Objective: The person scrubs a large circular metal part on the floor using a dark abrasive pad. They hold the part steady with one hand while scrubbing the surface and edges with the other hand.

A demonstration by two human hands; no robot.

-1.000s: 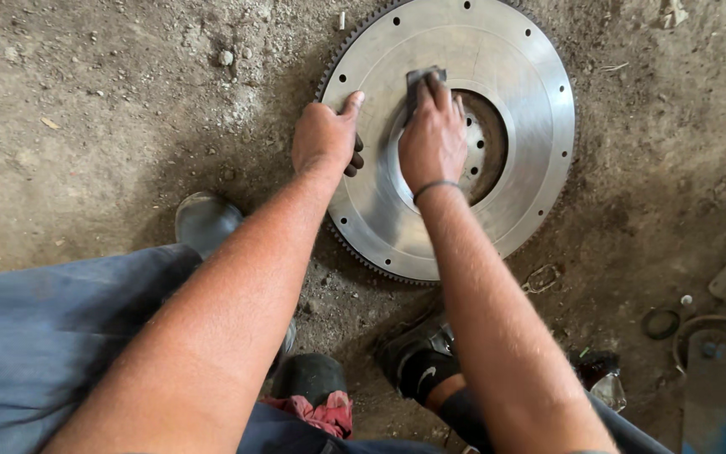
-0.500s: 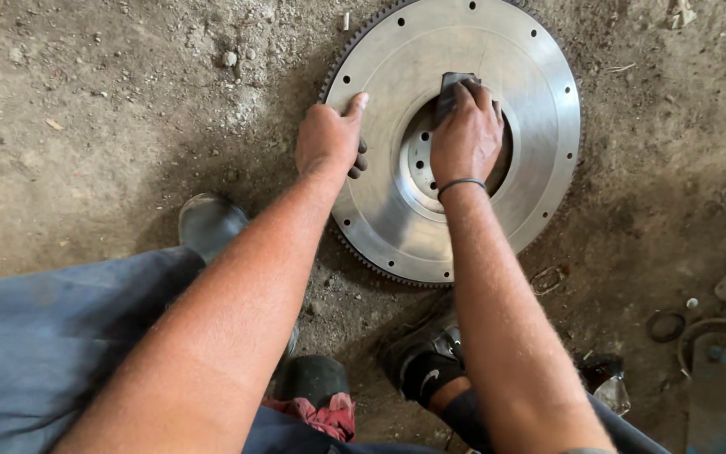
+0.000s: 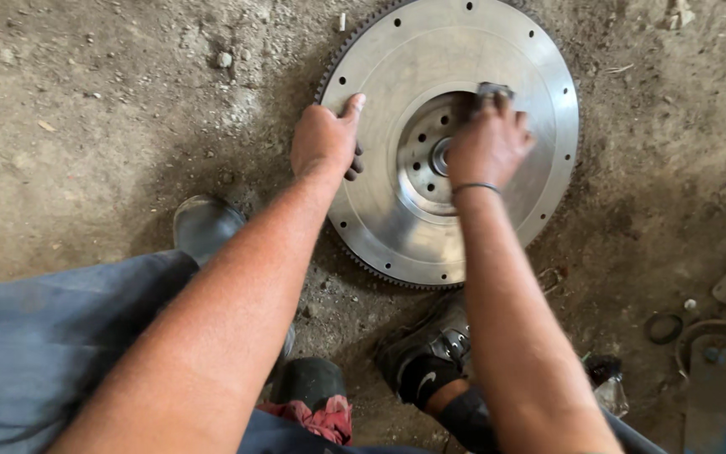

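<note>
A large steel flywheel (image 3: 539, 76) with a toothed rim lies flat on the dirt floor. My left hand (image 3: 323, 139) rests on its left edge, fingers curled over the rim, thumb on the face. My right hand (image 3: 487, 143) presses a small grey abrasive pad (image 3: 491, 89) against the flywheel's inner face, above the bolt-hole hub (image 3: 430, 151). A thin band circles my right wrist.
My two shoes (image 3: 203, 225) (image 3: 426, 357) stand on the dirt below the flywheel. A red rag (image 3: 317, 418) lies at the bottom. A metal ring (image 3: 662, 328) and a blue metal part (image 3: 716, 378) sit at the lower right. Small stones are scattered at the upper left.
My right hand has slid the pad from the flywheel's upper left face rightward and slightly down, over the hub recess. My left hand has stayed on the rim.
</note>
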